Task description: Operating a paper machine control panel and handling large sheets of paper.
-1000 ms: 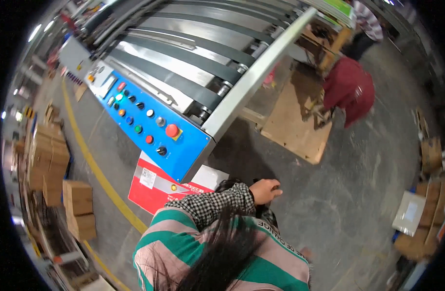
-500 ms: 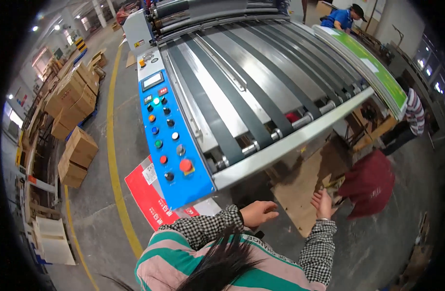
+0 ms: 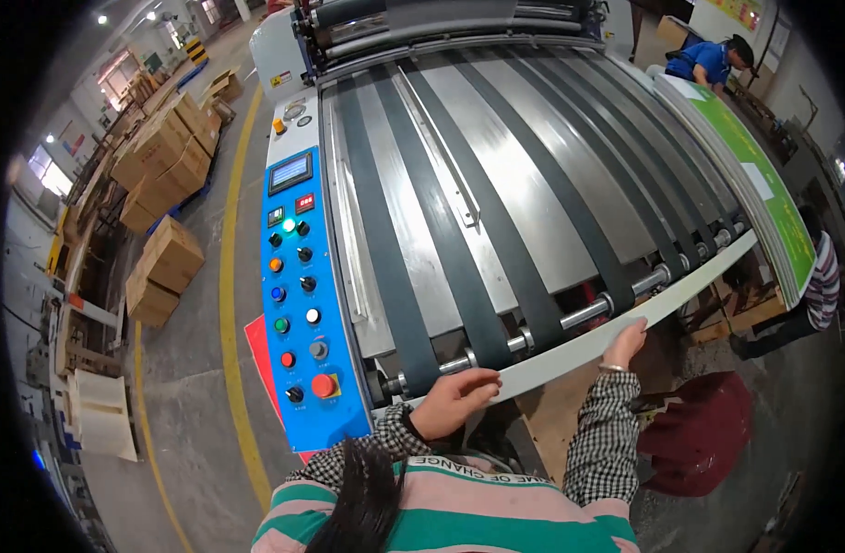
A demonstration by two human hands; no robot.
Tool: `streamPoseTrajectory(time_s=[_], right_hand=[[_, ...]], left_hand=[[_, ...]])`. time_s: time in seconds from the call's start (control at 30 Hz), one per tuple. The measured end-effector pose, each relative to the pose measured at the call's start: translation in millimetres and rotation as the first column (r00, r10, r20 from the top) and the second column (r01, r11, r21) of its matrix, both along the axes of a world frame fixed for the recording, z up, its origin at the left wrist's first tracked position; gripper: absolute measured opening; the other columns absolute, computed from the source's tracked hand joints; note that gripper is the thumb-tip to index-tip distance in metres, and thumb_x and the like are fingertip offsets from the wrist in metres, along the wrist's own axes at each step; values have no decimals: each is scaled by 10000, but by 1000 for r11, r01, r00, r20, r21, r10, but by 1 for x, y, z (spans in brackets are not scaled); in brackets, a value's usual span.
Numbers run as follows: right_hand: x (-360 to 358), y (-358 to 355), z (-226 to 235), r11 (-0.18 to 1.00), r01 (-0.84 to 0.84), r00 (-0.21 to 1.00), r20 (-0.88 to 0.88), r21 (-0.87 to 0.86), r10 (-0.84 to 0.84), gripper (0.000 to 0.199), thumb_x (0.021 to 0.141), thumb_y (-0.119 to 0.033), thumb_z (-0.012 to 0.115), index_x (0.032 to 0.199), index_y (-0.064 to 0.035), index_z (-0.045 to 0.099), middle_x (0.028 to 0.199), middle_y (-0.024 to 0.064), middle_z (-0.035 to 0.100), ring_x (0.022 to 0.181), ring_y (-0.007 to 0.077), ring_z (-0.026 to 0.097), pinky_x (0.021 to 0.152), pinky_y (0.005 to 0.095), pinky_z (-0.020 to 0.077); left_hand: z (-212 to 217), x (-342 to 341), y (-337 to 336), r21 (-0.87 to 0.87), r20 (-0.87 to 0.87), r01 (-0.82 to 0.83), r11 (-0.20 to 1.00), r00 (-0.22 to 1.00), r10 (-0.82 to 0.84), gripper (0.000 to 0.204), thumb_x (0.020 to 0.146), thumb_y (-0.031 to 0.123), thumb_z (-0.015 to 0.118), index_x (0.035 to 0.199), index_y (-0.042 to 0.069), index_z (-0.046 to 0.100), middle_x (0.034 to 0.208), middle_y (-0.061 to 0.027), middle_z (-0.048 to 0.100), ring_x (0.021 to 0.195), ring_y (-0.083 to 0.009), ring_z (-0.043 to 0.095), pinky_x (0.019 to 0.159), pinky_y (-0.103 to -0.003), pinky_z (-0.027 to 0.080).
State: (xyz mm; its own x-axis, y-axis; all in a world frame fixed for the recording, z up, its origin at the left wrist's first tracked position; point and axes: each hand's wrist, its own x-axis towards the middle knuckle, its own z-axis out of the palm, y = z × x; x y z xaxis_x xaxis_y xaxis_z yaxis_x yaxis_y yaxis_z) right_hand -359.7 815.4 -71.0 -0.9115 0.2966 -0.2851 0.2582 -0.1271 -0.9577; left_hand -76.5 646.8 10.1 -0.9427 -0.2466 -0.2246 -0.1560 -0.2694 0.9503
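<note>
In front of me stands a wide conveyor machine with dark belts point(image 3: 459, 230) over a shiny metal bed. A long pale front rail point(image 3: 570, 359) crosses its near end. My left hand point(image 3: 456, 401) is at the rail's left part, palm down, fingers stretched out and nothing held. Farther right, my right hand point(image 3: 627, 344) has its fingers curled at the rail's near edge. Its thumb side is partly hidden. To the left of my left hand is the blue control panel point(image 3: 298, 313), with coloured buttons, black knobs, a small screen and a red mushroom button point(image 3: 325, 385).
A maroon cloth-covered thing point(image 3: 699, 433) stands right of my right arm. A stack of green printed sheets point(image 3: 754, 175) lies along the machine's right side. A person in blue point(image 3: 708, 63) bends behind it; another in stripes stands nearer. Cardboard boxes point(image 3: 164, 267) stand left, past yellow floor lines.
Both hands have moved up to the front rail, the left from in front of the panel's corner, the right from beside the maroon thing. My view has shifted, and the small screen has lit bluish.
</note>
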Motion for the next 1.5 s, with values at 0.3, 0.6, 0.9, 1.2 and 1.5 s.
streamPoseTrajectory(time_s=[0.3,0.6,0.9,1.2,1.5], right_hand=[[8,-1,-2,945,39,999,-24,326,-33,545,920,-332,343,1143,164,383,1127,318,468,1023,381,483,891,381,371],[13,-1,-5,964,38,987,-162,264,6,484,924,-268,373,1157,155,342,1119,327,420,1027,400,462,886,408,367],[19,1,10,932,-8,1000,-12,364,13,438,923,-252,395,1103,147,370,1076,284,460,981,337,490,869,382,374],[16,-2,4,943,22,998,-57,333,-3,439,922,-267,386,1085,141,378,1066,279,468,977,331,494,857,382,377],[9,-5,-12,951,68,989,-144,301,-25,521,904,-336,390,1025,171,404,995,326,497,903,378,517,808,406,391]], left_hand=[[12,-74,21,-55,-32,-44,998,999,42,280,899,135,472,1101,-56,502,1011,-123,592,951,-179,564,859,-296,439],[-2,-121,78,-105,27,121,987,993,-118,269,892,139,487,1068,-59,530,980,-105,601,931,-155,560,847,-276,432],[-1,-130,87,-147,22,-7,989,1000,10,252,898,117,464,1052,-72,528,971,-127,606,927,-182,575,844,-293,449],[-4,-114,100,-183,-14,-148,972,989,148,245,875,105,500,1051,-63,531,927,-116,619,870,-151,587,787,-265,464],[-21,-85,109,-303,7,-128,944,991,136,242,842,137,532,1015,-28,565,905,-147,619,825,-211,604,741,-288,470]])
